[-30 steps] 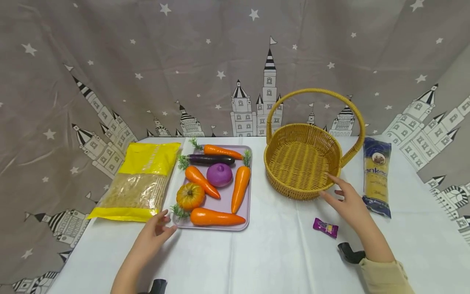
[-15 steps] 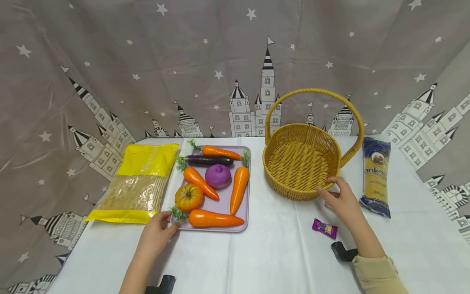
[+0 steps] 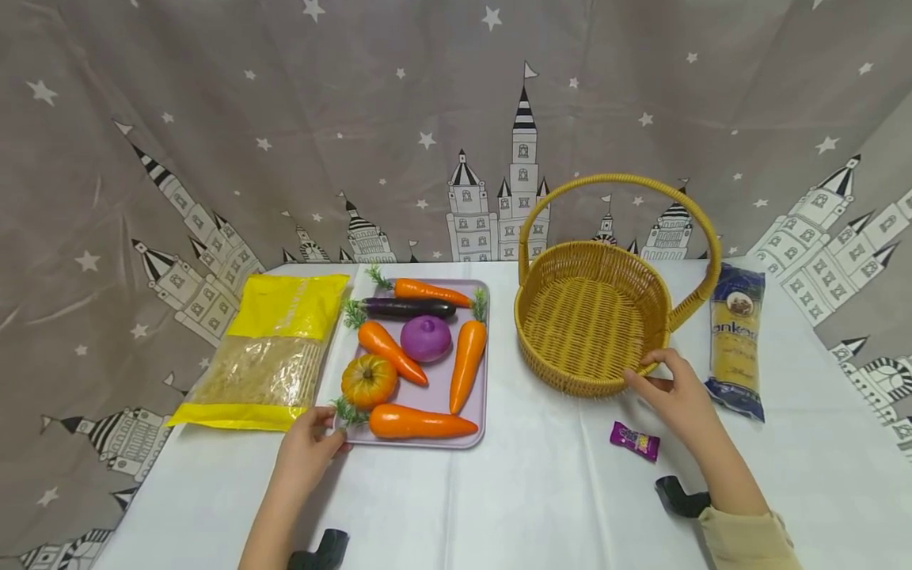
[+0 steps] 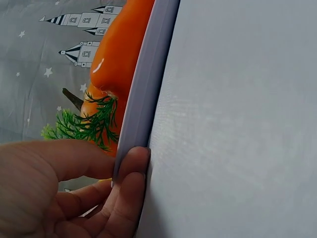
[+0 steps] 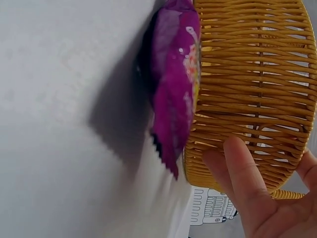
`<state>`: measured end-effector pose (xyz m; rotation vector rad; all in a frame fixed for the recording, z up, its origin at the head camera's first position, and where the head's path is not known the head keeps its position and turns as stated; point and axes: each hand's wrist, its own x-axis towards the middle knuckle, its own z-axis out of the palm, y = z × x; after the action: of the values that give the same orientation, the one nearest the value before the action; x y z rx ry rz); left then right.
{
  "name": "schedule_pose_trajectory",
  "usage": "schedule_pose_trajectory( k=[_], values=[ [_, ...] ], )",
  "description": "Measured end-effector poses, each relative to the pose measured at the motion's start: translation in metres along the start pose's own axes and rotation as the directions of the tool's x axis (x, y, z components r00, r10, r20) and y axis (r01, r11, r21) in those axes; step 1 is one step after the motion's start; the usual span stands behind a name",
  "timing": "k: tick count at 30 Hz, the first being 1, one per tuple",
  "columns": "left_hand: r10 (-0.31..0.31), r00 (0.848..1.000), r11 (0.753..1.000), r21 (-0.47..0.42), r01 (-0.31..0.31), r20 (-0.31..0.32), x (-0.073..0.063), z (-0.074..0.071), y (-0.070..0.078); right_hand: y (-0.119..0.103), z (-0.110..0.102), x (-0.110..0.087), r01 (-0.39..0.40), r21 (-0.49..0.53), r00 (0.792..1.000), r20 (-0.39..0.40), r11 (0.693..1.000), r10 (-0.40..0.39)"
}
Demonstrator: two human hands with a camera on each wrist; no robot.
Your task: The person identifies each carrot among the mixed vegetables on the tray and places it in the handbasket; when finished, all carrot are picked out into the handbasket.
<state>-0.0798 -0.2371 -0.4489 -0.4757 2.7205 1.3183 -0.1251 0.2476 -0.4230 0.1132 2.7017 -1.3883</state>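
My left hand (image 3: pixel 305 455) pinches the near left corner of a lilac tray (image 3: pixel 445 380), thumb over the rim and fingertips beneath, as the left wrist view shows. On the tray lie several orange carrots (image 3: pixel 423 422) with green tops, a dark eggplant (image 3: pixel 408 309), a purple onion-like vegetable (image 3: pixel 426 339) and a small orange pumpkin (image 3: pixel 369 381). At the right, my right hand (image 3: pixel 675 400) grips the near rim of a yellow-brown wicker basket (image 3: pixel 563 372) with a tall arched handle. Fingers press its outer wall in the right wrist view. Nothing lies inside the basket.
A yellow bag of pasta (image 3: pixel 264 352) lies left of the tray. Right of the basket is a blue-ended pasta packet (image 3: pixel 736 344). A small purple wrapped candy (image 3: pixel 635 441) sits before the basket, near the right forearm. A grey castle-print curtain (image 3: pixel 342 95) backs the table.
My left hand has moved onto the tray's corner and taken hold of it. My right hand has closed on the basket rim, and the basket has shifted slightly nearer and rightward.
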Motion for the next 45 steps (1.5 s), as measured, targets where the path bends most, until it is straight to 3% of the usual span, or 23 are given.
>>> schedule_pose_trajectory(
  k=[10, 19, 31, 37, 40, 45],
  values=[
    [-0.026, 1.000, 0.999, -0.041, 0.026, -0.008, -0.004, -0.002, -0.001, -0.002, -0.003, -0.012, -0.011, -0.013, 1.000, 0.014, 1.000, 0.012],
    [0.003, 1.000, 0.998, -0.062, -0.004, -0.016, -0.007, -0.003, -0.003, -0.002, -0.005, -0.016, -0.004, -0.014, 1.000, 0.011, 1.000, 0.004],
    [0.008, 1.000, 0.999, -0.044, -0.007, 0.025, -0.009, -0.002, 0.000, 0.000, -0.004, -0.016, 0.011, 0.002, 1.000, 0.027, 1.000, -0.011],
    [0.002, 0.999, 0.999, -0.047, -0.001, 0.036, -0.010, -0.002, -0.001, -0.005, -0.011, -0.020, 0.009, -0.052, 0.999, 0.041, 0.999, -0.006],
    [0.001, 0.999, 0.998, -0.058, 0.001, 0.037, -0.010, -0.002, -0.002, -0.011, -0.018, -0.023, 0.015, -0.077, 1.000, 0.007, 0.997, -0.014],
    [0.000, 0.999, 0.998, -0.067, 0.003, 0.037, -0.009, -0.002, -0.002, -0.026, -0.032, -0.034, 0.059, -0.116, 0.990, -0.121, 0.992, -0.073]
  ],
)
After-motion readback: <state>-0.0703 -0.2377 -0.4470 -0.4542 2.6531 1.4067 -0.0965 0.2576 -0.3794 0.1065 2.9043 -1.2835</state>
